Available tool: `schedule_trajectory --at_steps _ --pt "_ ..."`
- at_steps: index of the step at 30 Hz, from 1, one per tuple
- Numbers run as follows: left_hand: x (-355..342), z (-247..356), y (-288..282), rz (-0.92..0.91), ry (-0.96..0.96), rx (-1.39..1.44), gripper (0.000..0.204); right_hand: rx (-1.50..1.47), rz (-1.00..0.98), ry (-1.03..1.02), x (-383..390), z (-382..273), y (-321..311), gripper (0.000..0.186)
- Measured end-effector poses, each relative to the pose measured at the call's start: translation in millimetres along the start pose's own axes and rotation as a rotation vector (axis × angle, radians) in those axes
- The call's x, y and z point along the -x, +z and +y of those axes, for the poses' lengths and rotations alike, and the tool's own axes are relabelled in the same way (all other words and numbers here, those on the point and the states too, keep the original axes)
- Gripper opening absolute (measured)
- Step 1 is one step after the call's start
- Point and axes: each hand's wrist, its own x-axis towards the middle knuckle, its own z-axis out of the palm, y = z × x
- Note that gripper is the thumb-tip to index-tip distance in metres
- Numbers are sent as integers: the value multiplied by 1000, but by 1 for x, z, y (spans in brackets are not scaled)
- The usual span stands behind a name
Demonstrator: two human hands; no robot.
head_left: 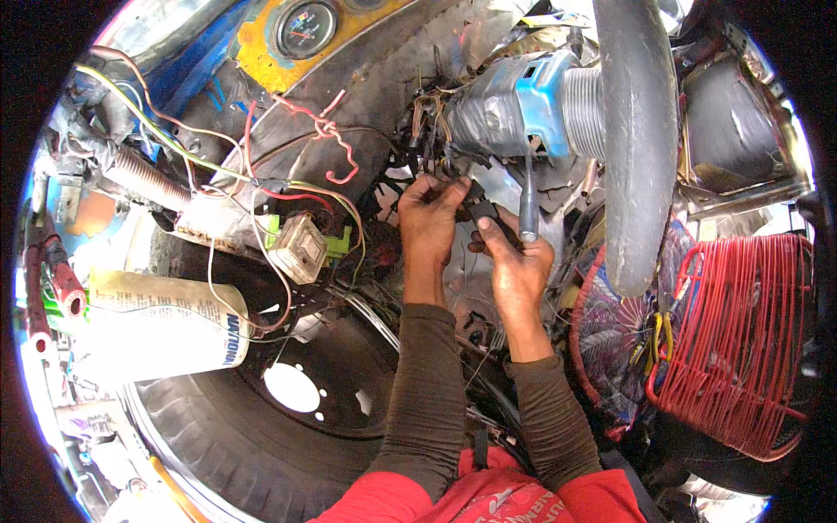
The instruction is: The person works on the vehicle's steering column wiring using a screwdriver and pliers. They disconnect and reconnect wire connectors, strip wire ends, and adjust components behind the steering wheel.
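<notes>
My left hand [427,222] is closed in a pinch just below a bundle of brown wires [425,118]. What lies between its fingertips is dark and too small to make out. To its right, my right hand [521,266] grips a small flat black piece [482,210] between thumb and fingers. The wires hang from the left end of a steering column [488,109] wrapped in black, with a blue collar [542,105]. A lever with a grey handle [528,205] points down from the collar, close above my right hand.
At the right stands a large dark steering wheel [641,166], with a red corded seat [741,340] below it. Loose coloured wires [253,166] and a clear-cased box [301,250] are at left. A white bottle [166,322] lies over a tyre [235,444]. A gauge [305,29] sits in a yellow panel.
</notes>
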Motion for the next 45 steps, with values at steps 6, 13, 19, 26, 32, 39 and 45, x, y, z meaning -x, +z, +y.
schedule_trajectory --at_steps 6,13,19,26,32,39,45 --pt "1 -5 0 10 8 -28 21 11 7 -10 -6 8 4 18" --pt "-1 -16 -1 53 -160 176 22 59 -37 -29 -1 17 24 37" --pt "9 -8 -13 -96 -241 337 23 525 -42 -407 -2 26 16 67" --pt "-2 -28 -22 92 18 -529 50 749 -127 -610 -1 40 19 68" --pt "-24 -46 -23 123 -356 435 31 749 -309 -401 12 29 -55 57" --pt "-21 -34 -31 138 -296 318 25 1019 18 -214 -4 -59 -229 25" --pt "-19 -10 -30 139 -287 396 26 1033 -439 -162 14 -66 -265 21"
